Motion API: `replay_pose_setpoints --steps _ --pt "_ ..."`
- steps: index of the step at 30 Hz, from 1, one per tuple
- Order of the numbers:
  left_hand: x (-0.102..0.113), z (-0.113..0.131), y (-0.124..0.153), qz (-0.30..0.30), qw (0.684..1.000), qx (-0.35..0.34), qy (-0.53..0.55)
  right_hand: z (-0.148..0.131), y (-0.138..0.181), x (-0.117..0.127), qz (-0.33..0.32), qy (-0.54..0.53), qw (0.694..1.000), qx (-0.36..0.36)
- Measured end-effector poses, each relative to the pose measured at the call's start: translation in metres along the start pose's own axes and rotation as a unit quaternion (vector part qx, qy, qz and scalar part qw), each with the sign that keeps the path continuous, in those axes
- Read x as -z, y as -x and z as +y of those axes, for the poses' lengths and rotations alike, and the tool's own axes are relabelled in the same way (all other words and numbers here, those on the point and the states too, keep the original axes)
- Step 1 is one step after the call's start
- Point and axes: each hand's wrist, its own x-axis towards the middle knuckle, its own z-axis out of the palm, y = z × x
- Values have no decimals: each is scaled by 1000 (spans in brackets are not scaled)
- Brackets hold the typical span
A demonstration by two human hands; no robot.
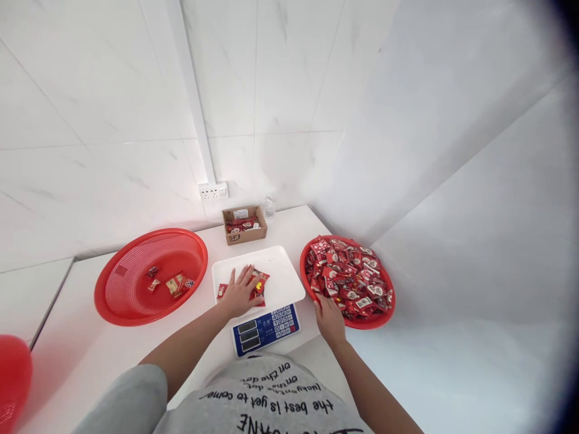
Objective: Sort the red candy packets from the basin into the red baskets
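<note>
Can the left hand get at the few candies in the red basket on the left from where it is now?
Probably yes. The left hand lies flat on packets on the scale tray, and the left red basket is right beside it, open-topped, with nothing between; its candies lie loose.

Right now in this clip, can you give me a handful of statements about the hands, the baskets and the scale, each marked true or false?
1. The left hand lies flat on red wrapped sweets on the white scale tray. True.
2. The right hand is inside the brown cardboard box. False: it is at the near rim of the full red plastic basket on the right.
3. The red mesh basket on the left is heaped full. False: it holds only a few sweets.
4. The scale's blue keypad panel faces the person. True.
</note>
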Motion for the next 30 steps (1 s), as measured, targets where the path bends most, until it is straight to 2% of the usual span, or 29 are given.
replay_pose_setpoints --steps 2,4,6,9,14,19,23,27,30 --pt "-1 3 5 28 991 131 7 0 0 0 3 0 1000 3" --pt "-5 7 10 34 968 247 29 0 0 0 7 -2 1000 6" --pt "-10 11 13 27 958 280 55 1 0 -1 8 -3 1000 7" --pt "-13 14 13 18 969 235 78 2 0 -1 7 -2 1000 8" --pt "-6 15 2 -19 990 117 75 2 0 -1 1 -9 1000 4" --pt "-3 18 -11 -62 994 66 59 2 0 -2 -1 -10 1000 -5" --pt "2 10 -15 -84 995 3 57 1 0 -2 0 1 1000 -3" --pt "11 -4 -13 -82 993 -66 58 1 0 -2 4 6 1000 2" --pt "13 -2 -11 -66 995 -58 56 1 0 -3 12 6 1000 9"
